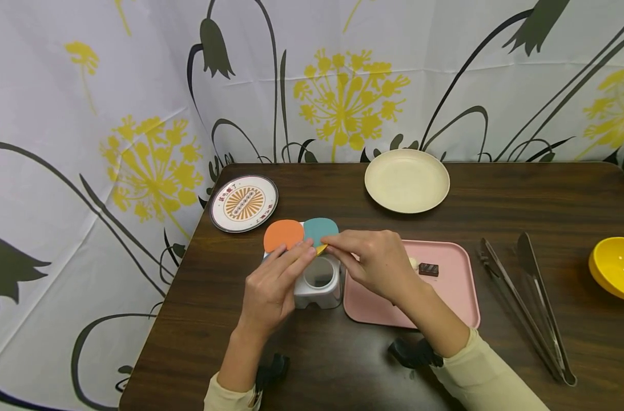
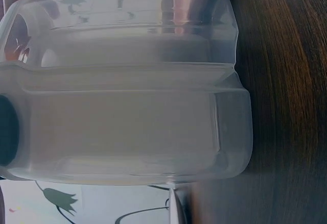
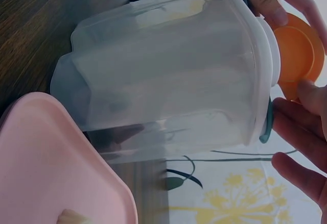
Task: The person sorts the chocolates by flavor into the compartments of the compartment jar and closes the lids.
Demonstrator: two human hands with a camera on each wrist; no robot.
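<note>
A translucent white container (image 1: 319,282) stands on the dark table beside a pink tray (image 1: 447,294). Round flap lids fan out from its top: orange (image 1: 283,234), teal (image 1: 320,228) and a sliver of yellow (image 1: 321,249). My left hand (image 1: 298,257) grips the container's left side, fingertips up by the orange lid. My right hand (image 1: 337,245) reaches over the top and pinches the yellow lid at its edge. The left wrist view is filled by the container wall (image 2: 127,106). In the right wrist view the container (image 3: 168,81) lies sideways in frame with the orange lid (image 3: 299,55) and fingers (image 3: 299,127) around its rim.
A patterned plate (image 1: 244,202) lies at the back left, a cream plate (image 1: 406,180) at the back centre. The tray holds a dark chocolate piece (image 1: 428,269) and a small pale piece (image 1: 413,262). Metal tongs (image 1: 527,302) and a yellow bowl (image 1: 617,268) lie to the right.
</note>
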